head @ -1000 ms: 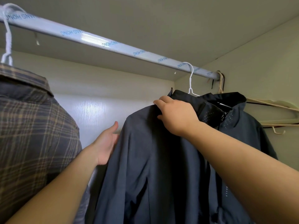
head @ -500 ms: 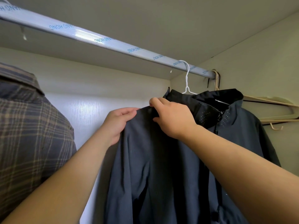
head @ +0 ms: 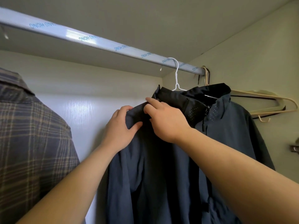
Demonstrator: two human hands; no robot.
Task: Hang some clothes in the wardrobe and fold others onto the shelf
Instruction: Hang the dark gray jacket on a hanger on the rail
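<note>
Both left hand [head: 120, 129], right hand [head: 167, 122] grip jacket [head: 161, 175] shoulder edge; gap leftward.

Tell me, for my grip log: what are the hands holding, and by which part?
The left hand and right hand pinch the dark blue jacket at its shoulder fabric.

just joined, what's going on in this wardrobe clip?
A person is adjusting a navy jacket hanging on a white wire hanger from the rail. The left hand and right hand both grip fabric at one shoulder, by the collar. A plaid shirt hangs further left, empty beige hangers at the right.
</note>
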